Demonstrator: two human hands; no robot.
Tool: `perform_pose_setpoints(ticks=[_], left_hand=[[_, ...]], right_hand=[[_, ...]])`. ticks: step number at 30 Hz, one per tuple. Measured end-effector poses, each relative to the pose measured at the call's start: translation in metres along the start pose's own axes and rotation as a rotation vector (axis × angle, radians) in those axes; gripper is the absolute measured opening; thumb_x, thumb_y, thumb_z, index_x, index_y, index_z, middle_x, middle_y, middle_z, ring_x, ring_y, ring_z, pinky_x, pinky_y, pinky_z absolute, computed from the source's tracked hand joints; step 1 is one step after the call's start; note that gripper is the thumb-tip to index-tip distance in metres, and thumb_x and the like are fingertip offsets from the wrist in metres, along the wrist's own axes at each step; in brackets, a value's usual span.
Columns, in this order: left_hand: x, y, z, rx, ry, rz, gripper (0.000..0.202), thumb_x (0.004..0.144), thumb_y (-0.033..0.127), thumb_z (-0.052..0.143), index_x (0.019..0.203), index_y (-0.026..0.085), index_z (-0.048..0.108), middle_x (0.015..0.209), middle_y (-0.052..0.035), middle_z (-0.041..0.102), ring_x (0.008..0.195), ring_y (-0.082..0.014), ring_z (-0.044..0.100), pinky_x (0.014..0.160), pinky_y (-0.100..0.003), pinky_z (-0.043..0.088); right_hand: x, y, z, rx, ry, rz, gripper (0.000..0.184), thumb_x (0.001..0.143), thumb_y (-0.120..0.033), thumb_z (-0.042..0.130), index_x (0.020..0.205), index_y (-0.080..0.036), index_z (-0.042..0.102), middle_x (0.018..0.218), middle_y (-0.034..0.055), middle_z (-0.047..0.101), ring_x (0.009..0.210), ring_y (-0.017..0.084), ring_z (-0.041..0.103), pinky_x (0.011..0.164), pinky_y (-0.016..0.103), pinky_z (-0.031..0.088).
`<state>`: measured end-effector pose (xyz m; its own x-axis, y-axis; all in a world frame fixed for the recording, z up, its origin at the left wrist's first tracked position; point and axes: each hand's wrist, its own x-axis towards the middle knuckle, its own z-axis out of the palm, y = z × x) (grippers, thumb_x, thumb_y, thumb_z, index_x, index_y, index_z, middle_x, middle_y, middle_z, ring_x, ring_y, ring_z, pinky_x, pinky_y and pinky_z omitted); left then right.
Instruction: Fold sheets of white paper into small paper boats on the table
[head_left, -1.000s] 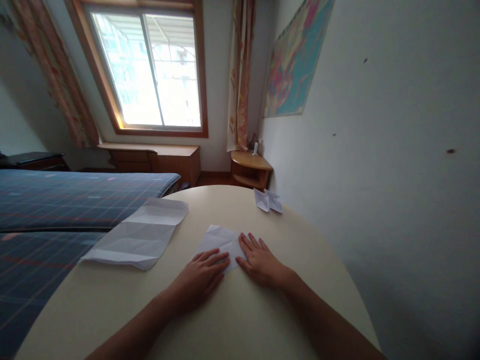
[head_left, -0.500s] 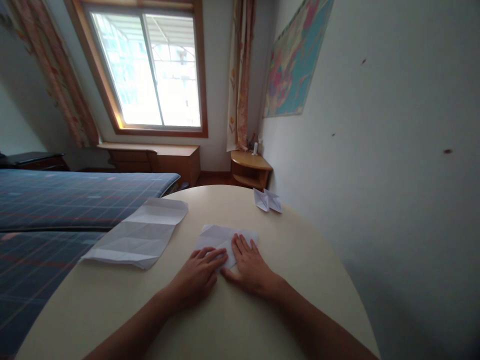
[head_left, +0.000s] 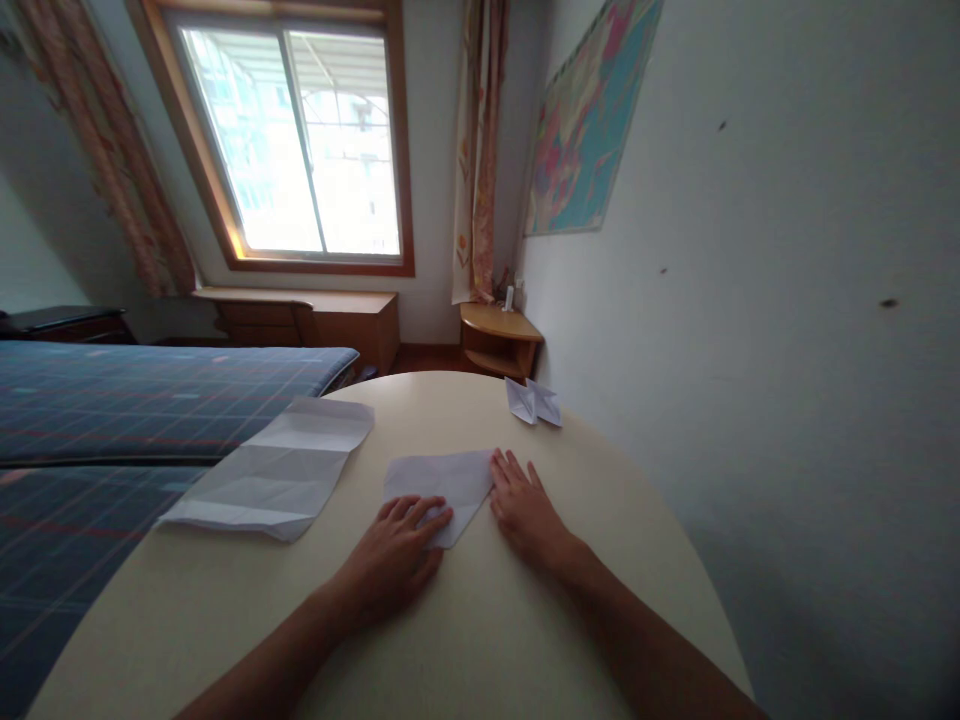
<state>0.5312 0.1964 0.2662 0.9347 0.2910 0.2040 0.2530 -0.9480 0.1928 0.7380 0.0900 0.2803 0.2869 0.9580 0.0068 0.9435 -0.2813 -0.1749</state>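
A folded sheet of white paper lies flat on the round cream table, its lower right side slanting. My left hand rests on the paper's lower left part, palm down with the fingers stretched out. At the slanted right edge is my right hand, its fingers extended and slightly spread, the fingertips touching the paper's right corner. Part of the paper's lower edge is hidden under my left hand.
A larger creased sheet of paper lies at the table's left edge. Two small folded paper pieces stand at the far right edge. Left of the table is a bed with a blue plaid mattress; a white wall rises on the right.
My right hand has slid right and slightly away from me, off the paper's middle to its right corner. The paper now shows a slanted lower right edge. My left hand has barely moved.
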Motion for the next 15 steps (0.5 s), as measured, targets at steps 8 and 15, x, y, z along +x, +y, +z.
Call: perform_pose_setpoints(ticks=[8, 15], left_hand=[[-0.002, -0.007, -0.002, -0.094, 0.041, 0.054, 0.049, 0.089, 0.033, 0.054, 0.136, 0.025, 0.048, 0.139, -0.0086, 0.053, 0.131, -0.0280, 0.044, 0.113, -0.048, 0.033], [-0.008, -0.010, -0.015, -0.184, -0.145, 0.207, 0.074, 0.078, 0.035, 0.066, 0.145, 0.027, 0.036, 0.152, -0.0057, 0.041, 0.142, -0.0301, 0.032, 0.118, -0.051, 0.025]], right_hand=[[-0.012, -0.020, -0.003, 0.182, -0.137, -0.321, 0.083, 0.091, -0.065, 0.038, 0.152, -0.012, 0.026, 0.158, 0.0124, 0.023, 0.147, 0.027, 0.017, 0.119, 0.048, 0.010], [-0.001, 0.004, -0.006, 0.161, -0.160, -0.256, 0.064, 0.098, -0.046, 0.031, 0.153, -0.013, 0.025, 0.159, 0.0103, 0.022, 0.147, 0.025, 0.016, 0.119, 0.048, 0.010]])
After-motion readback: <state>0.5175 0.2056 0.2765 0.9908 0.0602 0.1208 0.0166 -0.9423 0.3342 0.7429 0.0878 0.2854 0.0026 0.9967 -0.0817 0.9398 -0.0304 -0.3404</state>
